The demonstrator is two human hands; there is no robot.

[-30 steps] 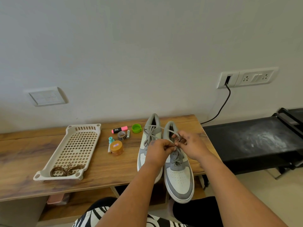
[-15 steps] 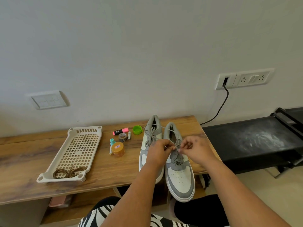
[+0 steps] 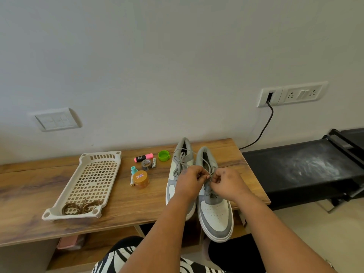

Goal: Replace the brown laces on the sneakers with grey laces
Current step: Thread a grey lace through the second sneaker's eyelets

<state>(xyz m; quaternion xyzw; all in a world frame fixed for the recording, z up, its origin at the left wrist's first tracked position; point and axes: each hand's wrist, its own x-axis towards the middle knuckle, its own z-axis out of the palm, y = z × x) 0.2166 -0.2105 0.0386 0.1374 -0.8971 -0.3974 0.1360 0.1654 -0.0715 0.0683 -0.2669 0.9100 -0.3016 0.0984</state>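
Two grey-and-white sneakers stand side by side on the wooden table (image 3: 118,205), toes toward me. The left sneaker (image 3: 178,174) carries a tied grey lace. Over the tongue of the right sneaker (image 3: 215,215), my left hand (image 3: 190,182) and my right hand (image 3: 226,183) each pinch a strand of its grey lace (image 3: 211,175), fingertips almost meeting. The brown laces (image 3: 80,206) lie bunched at the near end of a cream perforated tray (image 3: 92,180) on the left.
Between tray and sneakers lie a pink highlighter (image 3: 143,157), a green cap (image 3: 163,155), a tape roll (image 3: 146,164), an amber jar (image 3: 140,179) and batteries. A black treadmill (image 3: 303,170) stands to the right; a black cable (image 3: 262,131) runs from the wall socket.
Both hands have drawn closer together over the right sneaker's tongue, and the long lace loop that stretched back toward the heel has been pulled in shorter.
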